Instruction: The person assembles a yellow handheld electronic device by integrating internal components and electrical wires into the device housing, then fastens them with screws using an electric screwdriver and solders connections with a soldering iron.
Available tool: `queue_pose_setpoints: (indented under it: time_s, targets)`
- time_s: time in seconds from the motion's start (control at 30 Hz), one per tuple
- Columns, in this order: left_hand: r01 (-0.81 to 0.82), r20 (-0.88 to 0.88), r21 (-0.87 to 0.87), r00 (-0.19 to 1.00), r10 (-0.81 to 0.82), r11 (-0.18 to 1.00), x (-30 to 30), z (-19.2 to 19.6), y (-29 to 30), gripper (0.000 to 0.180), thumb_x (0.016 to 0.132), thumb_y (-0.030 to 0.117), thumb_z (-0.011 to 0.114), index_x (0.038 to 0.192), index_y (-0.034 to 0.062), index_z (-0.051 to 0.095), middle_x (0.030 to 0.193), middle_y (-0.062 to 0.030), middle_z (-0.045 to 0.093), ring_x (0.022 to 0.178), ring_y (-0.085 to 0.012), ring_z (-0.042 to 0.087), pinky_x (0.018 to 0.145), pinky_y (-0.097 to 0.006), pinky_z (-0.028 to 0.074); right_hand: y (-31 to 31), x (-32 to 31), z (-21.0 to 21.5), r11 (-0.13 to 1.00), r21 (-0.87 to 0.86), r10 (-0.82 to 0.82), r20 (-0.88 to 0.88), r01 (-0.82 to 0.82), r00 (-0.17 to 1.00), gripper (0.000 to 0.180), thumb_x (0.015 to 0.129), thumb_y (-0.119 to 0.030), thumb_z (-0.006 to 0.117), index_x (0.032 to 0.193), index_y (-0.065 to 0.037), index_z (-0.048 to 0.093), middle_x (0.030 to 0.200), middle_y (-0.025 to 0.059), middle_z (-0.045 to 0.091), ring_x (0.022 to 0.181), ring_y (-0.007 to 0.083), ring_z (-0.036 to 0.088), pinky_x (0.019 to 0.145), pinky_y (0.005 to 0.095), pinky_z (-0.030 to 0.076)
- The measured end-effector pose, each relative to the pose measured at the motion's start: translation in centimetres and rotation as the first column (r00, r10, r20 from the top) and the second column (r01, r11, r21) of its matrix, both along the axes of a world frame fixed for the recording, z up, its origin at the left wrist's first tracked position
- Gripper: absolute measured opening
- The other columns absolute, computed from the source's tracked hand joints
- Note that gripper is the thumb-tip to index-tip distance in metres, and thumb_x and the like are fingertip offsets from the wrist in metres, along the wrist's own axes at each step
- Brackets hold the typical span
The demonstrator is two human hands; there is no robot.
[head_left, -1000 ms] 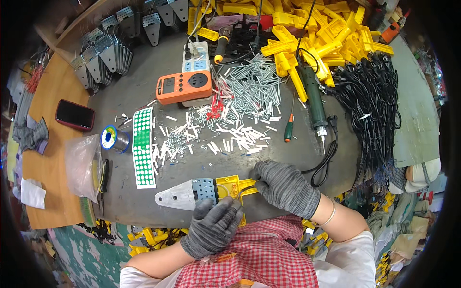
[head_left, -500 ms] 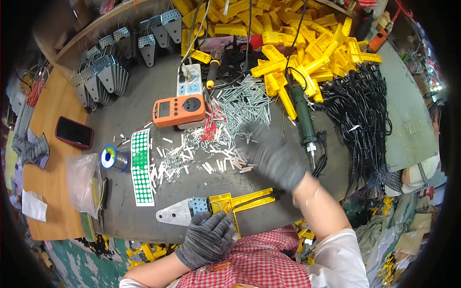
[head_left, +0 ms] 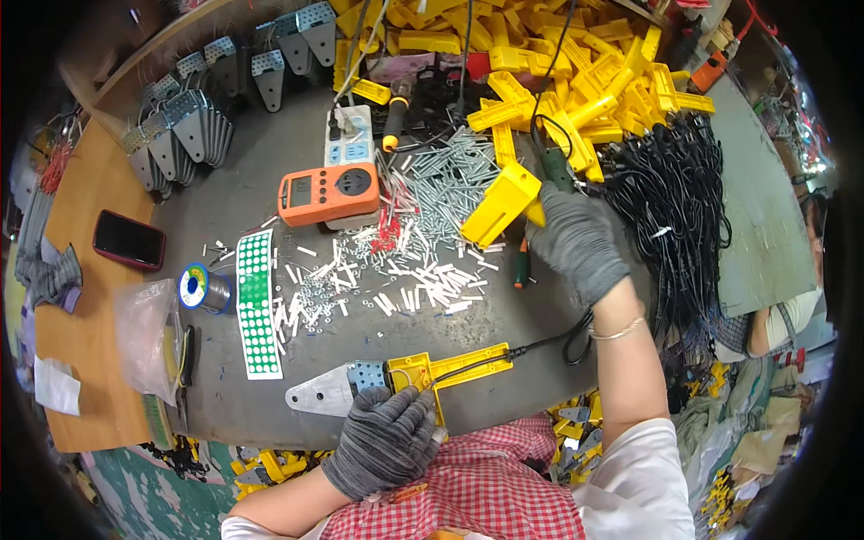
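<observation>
Gloved hands apart: one at a yellow base, one gripping a yellow shell.
The left hand (head_left: 382, 441) has its fingertips on the base (head_left: 409, 371), though whether they clamp it I cannot tell; the base lies near the surface's (head_left: 225, 400) front edge, joined to a grey plate (head_left: 322, 390), a black cord (head_left: 540, 343) along it. The right hand (head_left: 580, 243) holds the shell (head_left: 504, 205) beside the screws (head_left: 441, 193).
</observation>
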State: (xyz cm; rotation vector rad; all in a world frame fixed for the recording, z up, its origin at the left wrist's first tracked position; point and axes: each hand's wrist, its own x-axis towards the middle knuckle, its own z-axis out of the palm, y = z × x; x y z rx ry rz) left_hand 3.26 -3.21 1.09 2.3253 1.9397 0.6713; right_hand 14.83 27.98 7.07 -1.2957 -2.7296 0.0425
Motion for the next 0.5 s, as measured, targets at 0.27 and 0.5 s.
queue_pose_setpoints:
  time_s: [0.27,0.5]
  targets:
    - [0.011,-0.032,-0.034,0.999,-0.013,0.999,-0.7,-0.4,-0.3,0.029,0.077,0.031,0.074,0.095,0.0082,0.074,0.108,-0.0042,0.072,0.101,-0.0217,0.066,0.087,-0.045,0.042,-9.2,5.2,-4.1,0.874,-0.276,0.13,-0.661,-0.401,0.739,0.038,0.083,-0.012,0.067,0.117,0.0,0.056,0.105,0.0132,0.062,0.099,0.0293,0.062,0.088,0.0388,0.049]
    - [-0.044,-0.104,-0.003,0.994,0.043,0.999,-0.4,-0.9,-1.2,0.03,0.079,0.034,0.07,0.096,0.0099,0.074,0.111,-0.0039,0.071,0.104,-0.0221,0.065,0.088,-0.048,0.037,-12.1,3.9,-4.2,0.645,-0.174,0.521,-0.612,-0.744,0.595,0.052,0.074,-0.023,0.075,0.117,-0.002,0.057,0.097,0.0197,0.061,0.083,0.0388,0.059,0.078,0.0449,0.05]
